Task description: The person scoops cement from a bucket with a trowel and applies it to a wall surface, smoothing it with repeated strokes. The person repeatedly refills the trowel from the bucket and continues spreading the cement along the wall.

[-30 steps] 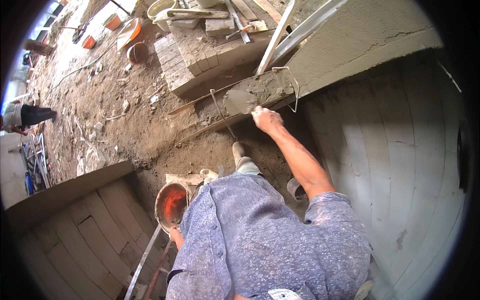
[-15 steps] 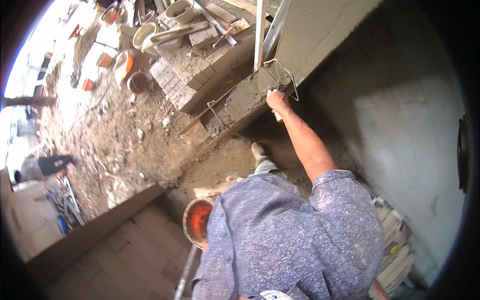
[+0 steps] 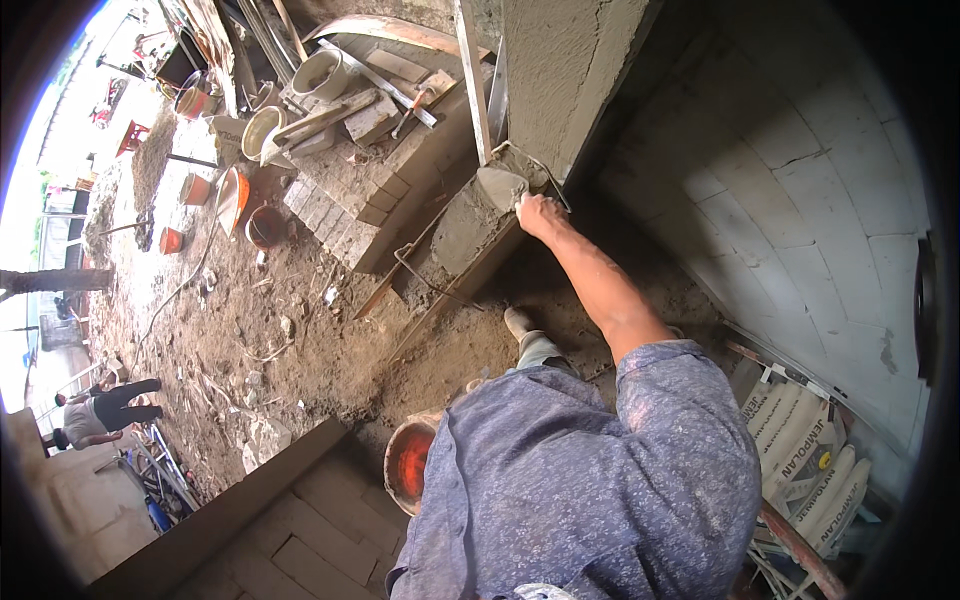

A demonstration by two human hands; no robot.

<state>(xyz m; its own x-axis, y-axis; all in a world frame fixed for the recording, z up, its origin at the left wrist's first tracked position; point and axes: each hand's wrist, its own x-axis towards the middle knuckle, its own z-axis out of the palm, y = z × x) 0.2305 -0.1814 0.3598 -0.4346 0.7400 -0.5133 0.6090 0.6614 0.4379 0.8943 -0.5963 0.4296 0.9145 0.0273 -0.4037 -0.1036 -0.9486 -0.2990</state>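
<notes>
My right hand [image 3: 543,216], at the end of my outstretched bare arm, is closed round the handle of a trowel. The trowel's grey blade [image 3: 500,187] lies on wet mortar [image 3: 468,228] along the top of a low ledge. A board [image 3: 487,257] runs along the ledge's near side, and bent metal rods [image 3: 425,278] reach across it. My left hand does not show; my shirt hides that side. Close to my left side is a bucket [image 3: 410,465] with a red-orange inside.
Beyond the ledge are stacked blocks [image 3: 330,215], pale buckets [image 3: 320,75] and a hammer [image 3: 408,112]. An upright post [image 3: 472,80] stands at its far end. Block walls [image 3: 760,190] rise at right; sacks [image 3: 805,450] lie below. Another person [image 3: 95,412] is far left.
The trowel blade now shows flat on the mortar near the upright post, with my right hand still on its handle. My view has shifted, bringing another person and more sacks into sight.
</notes>
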